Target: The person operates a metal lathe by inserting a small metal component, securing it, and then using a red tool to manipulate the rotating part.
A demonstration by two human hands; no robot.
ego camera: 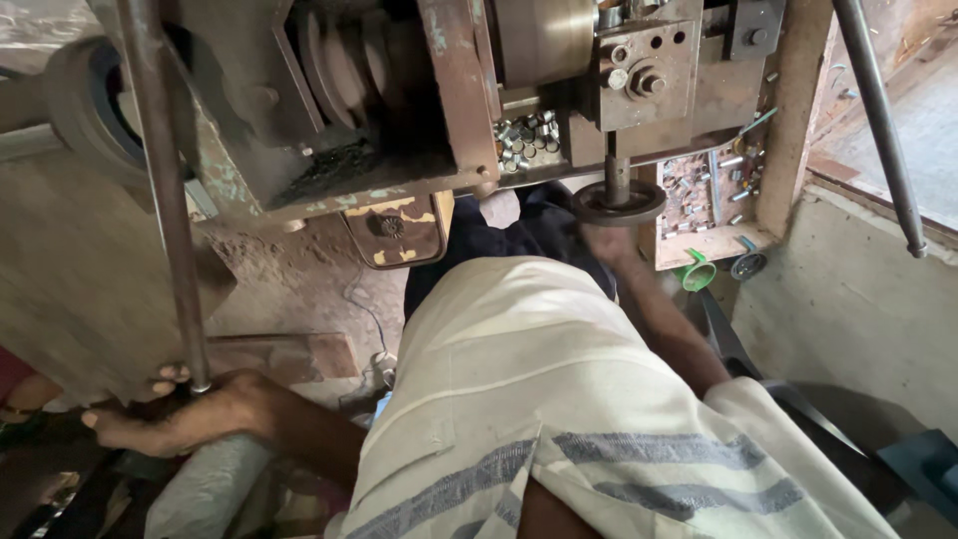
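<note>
Machine frame (454, 90): painted metal, paint chipped, rust-brown, matt. Long lever rod (165, 190): bare steel, dull, gripped at its lower end by left hand (185, 414). Handwheel (619, 203): dark metal, worn. Small cylindrical parts (527, 140): bright, glossy metal. Shirt (559, 399): cream cloth, grey stripes. Wooden tray (714, 240): rough, unfinished.

The single head camera looks steeply down along the person's own body, close above the pale striped cloth garment (559, 399). It faces forward to the rusty grey metal machine (399, 110), which fills the upper frame.
</note>
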